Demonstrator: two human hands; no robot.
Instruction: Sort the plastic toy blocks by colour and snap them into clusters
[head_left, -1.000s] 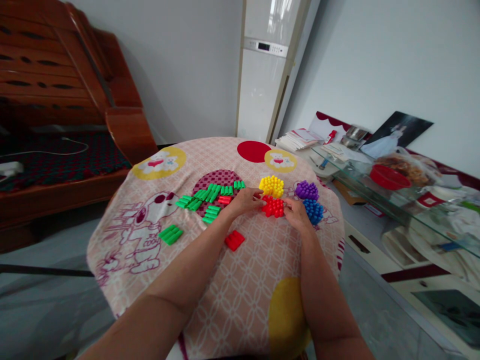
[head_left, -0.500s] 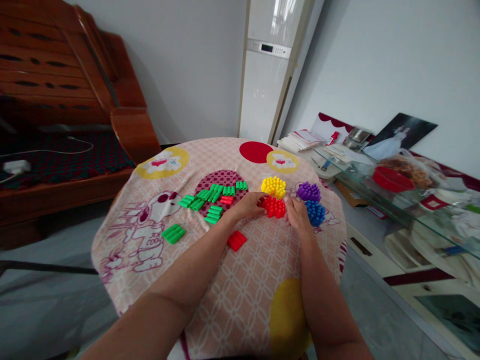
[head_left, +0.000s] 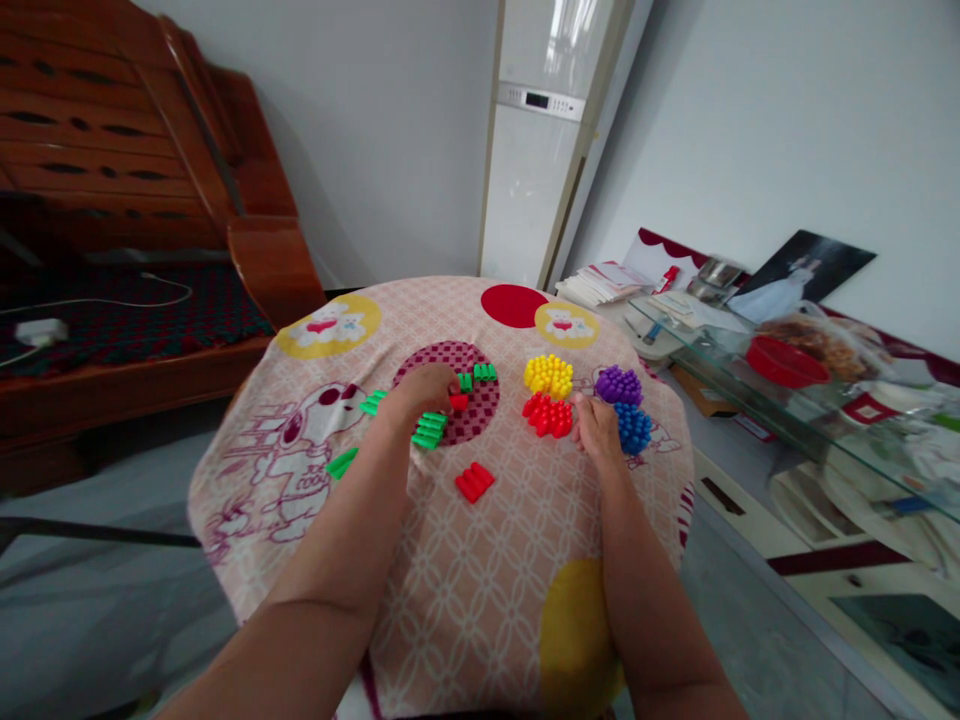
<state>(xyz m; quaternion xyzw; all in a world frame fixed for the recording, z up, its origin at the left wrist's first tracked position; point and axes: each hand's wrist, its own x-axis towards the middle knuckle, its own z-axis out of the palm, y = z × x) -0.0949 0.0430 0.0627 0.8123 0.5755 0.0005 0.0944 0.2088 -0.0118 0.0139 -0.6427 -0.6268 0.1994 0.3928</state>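
Observation:
My left hand (head_left: 429,390) reaches over the green plastic blocks (head_left: 430,430), its fingers bent down and closed at a small red block (head_left: 458,402). The hand and forearm hide part of the green group. Each block looks like a short row of joined rounded pegs. My right hand (head_left: 596,425) rests on the cloth between a standing cluster of red blocks (head_left: 547,415) and a blue cluster (head_left: 631,428). Its fingers are loosely apart, with nothing visible in them. Behind these stand a yellow cluster (head_left: 548,375) and a purple cluster (head_left: 619,384). Another red block (head_left: 475,482) lies flat nearer me.
A patterned cloth (head_left: 495,580) covers the round table. To the right, a glass-topped cabinet (head_left: 757,375) holds papers, a red bowl (head_left: 787,360) and bags. A wooden sofa (head_left: 270,260) stands left, a white air conditioner (head_left: 525,190) behind.
My left hand has left the side of the standing red cluster and moved left to the small red block among the green ones. My right hand has stayed nearly in place.

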